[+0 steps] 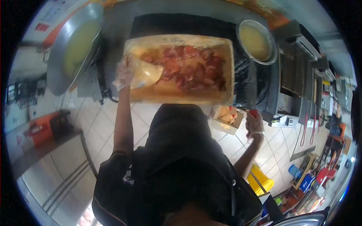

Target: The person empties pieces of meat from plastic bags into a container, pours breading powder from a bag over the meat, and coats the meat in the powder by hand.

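Observation:
My left hand (125,73), in a clear plastic glove, is closed on a pale yellow glossy piece (149,72) that looks like raw chicken. It is over the left side of a wide, shallow cream-coloured tub (177,101). Red raw meat pieces (192,67) lie across the tub's middle and right. My right hand (254,125), also gloved, grips the red handle of a large knife (252,84) to the right of the tub. The broad blade points away from me, its tip near a metal bowl (256,41) of yellowish liquid.
A big metal pan (56,71) with yellowish liquid stands at the left. Black plastic sheeting (181,22) shows behind the tub. Below the tub's right corner is an open cardboard box (226,127) with pale poultry. Dark metal equipment (292,75) stands at the right, over a tiled floor (98,128).

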A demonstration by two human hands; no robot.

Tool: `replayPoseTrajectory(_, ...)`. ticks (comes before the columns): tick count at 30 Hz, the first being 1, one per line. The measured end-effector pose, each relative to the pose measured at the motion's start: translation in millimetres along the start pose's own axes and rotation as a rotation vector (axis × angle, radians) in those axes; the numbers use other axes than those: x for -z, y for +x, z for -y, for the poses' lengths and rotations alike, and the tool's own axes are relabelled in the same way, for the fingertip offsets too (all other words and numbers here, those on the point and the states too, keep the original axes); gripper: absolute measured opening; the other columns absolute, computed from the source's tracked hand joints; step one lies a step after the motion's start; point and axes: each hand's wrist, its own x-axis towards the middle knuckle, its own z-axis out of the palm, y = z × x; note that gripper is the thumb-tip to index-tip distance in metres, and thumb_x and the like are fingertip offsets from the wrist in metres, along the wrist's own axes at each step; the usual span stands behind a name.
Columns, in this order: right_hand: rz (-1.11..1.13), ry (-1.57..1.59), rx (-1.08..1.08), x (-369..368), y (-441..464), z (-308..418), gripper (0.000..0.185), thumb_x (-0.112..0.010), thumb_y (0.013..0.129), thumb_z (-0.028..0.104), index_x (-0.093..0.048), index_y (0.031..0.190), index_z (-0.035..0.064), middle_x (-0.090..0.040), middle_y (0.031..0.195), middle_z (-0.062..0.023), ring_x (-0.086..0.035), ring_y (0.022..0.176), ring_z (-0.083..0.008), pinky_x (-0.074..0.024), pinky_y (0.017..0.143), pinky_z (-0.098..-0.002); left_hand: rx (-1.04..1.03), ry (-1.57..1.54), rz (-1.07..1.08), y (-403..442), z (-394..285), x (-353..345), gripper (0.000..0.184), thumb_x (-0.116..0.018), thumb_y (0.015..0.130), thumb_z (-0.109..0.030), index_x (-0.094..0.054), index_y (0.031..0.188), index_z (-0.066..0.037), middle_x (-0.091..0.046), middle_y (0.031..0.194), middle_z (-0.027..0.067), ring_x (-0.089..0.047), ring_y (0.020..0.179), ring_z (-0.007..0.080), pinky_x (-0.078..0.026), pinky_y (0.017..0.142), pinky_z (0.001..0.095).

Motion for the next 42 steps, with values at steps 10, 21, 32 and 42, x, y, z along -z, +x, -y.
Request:
replayPoseTrajectory(10,0.183,-0.946,1.333,-127,14,21,0.014,-0.058,0.092,0.014,-0.06,0.092,0.0002,-0.064,0.086,-0.0177,-0.064,0.07,-0.0284,-0.0501,0.061,-0.0363,-0.077,-0.029,0.098,20,-10,27,0.036,-0.05,0.096,-0.04,-0.06,0.11,-0.009,-0.064,0.089,0.0248,-0.062,0.083,0.0439,-0.049,0.064,0.0477)
replayPoseTrajectory(21,0.684,-0.649,0.732,-202,-18,50,0.027,-0.059,0.092,0.028,-0.05,0.101,0.0039,-0.059,0.075,-0.0137,-0.06,0.07,-0.0294,-0.0464,0.065,-0.0417,0.053,-0.248,0.276,42,-7,22,0.046,-0.045,0.095,-0.046,-0.065,0.1,-0.004,-0.065,0.085,0.0238,-0.062,0.083,0.0423,-0.048,0.074,0.0476)
replayPoseTrajectory(32,0.66,-0.82,0.702,-230,-48,63,0.036,-0.058,0.092,0.035,-0.056,0.099,-0.0007,-0.062,0.086,-0.0244,-0.06,0.081,-0.0399,-0.0463,0.073,-0.0452,-0.571,0.211,0.245,16,-27,41,0.039,-0.059,0.084,-0.02,-0.056,0.122,-0.01,-0.06,0.095,0.0124,-0.062,0.069,0.0297,-0.051,0.06,0.0394)
replayPoseTrajectory(42,0.502,-0.79,0.832,-235,-55,61,0.039,-0.055,0.094,0.035,-0.057,0.096,-0.0039,-0.063,0.088,-0.0279,-0.061,0.084,-0.0439,-0.0475,0.073,-0.0488,0.223,-0.191,0.29,42,-27,25,0.036,-0.052,0.096,-0.039,-0.066,0.107,-0.008,-0.06,0.063,0.0173,-0.063,0.065,0.0351,-0.05,0.059,0.0393)
